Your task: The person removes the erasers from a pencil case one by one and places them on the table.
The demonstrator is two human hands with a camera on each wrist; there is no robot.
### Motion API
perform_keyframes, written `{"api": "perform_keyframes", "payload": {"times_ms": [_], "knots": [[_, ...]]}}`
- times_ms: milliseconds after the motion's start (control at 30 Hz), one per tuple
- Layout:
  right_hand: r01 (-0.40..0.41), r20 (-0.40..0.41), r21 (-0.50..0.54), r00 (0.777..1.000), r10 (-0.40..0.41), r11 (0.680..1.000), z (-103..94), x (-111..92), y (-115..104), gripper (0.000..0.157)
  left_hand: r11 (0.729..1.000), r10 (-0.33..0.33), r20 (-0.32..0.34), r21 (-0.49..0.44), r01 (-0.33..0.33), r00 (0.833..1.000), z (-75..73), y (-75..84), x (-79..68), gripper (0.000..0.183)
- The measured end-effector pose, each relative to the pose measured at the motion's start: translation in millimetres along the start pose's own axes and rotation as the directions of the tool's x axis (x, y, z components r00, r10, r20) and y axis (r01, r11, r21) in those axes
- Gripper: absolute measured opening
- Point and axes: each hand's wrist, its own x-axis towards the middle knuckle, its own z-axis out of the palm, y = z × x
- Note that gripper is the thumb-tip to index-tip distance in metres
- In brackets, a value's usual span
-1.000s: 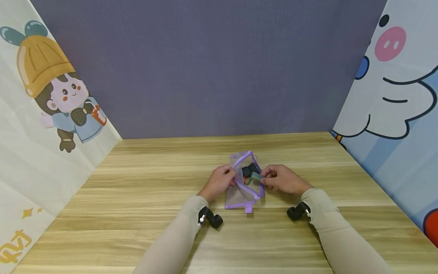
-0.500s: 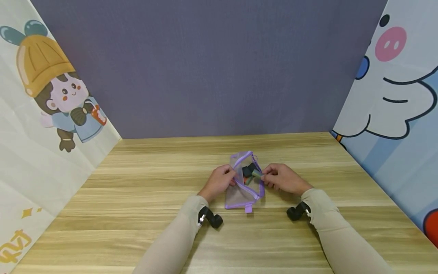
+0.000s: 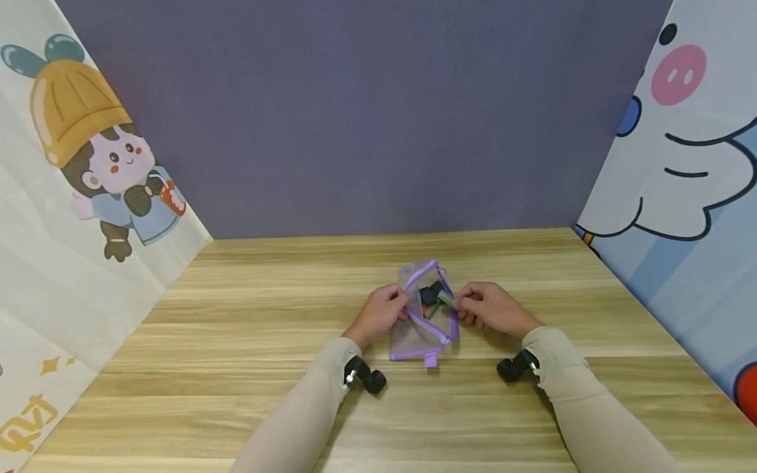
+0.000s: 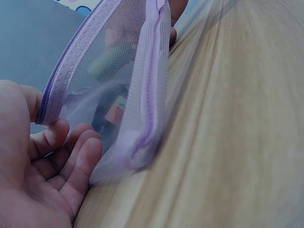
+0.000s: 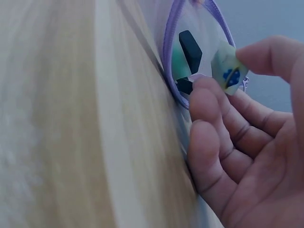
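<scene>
A clear mesh zip pouch with purple edging (image 3: 411, 341) lies unzipped on the table. My left hand (image 3: 378, 314) pinches its near-left zipper edge between thumb and fingers, holding the mouth apart. At the pouch's right side, my right hand (image 3: 493, 309) pinches a small pale green block (image 3: 445, 299) between thumb and fingertips. In the right wrist view the block (image 5: 229, 69) shows a blue print on its end, at the pouch mouth. Inside are black blocks (image 3: 428, 295), another green piece (image 3: 433, 311) and a red piece (image 4: 115, 111), partly hidden by mesh.
The wood-grain table (image 3: 284, 394) spreads around the pouch. A dark grey-blue panel (image 3: 367, 118) stands along the back edge. Printed cartoon sheets (image 3: 662, 197) close off both sides. Black camera mounts (image 3: 372, 381) sit on both sleeved wrists.
The green block in my right fingers has turned and now slants across the pouch mouth, slightly higher. The right fingertips shifted a little; the left hand and pouch hold still.
</scene>
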Motion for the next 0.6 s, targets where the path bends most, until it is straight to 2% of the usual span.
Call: {"api": "perform_keyframes", "payload": {"times_ms": [600], "knots": [[-0.013,-0.023,0.055,1.0,0.014,0.998,-5.6,-2.9,6.2,0.026,1.0,0.0,0.009,-0.026,0.001,1.0,0.1,-5.3,2.3,0.018]]}}
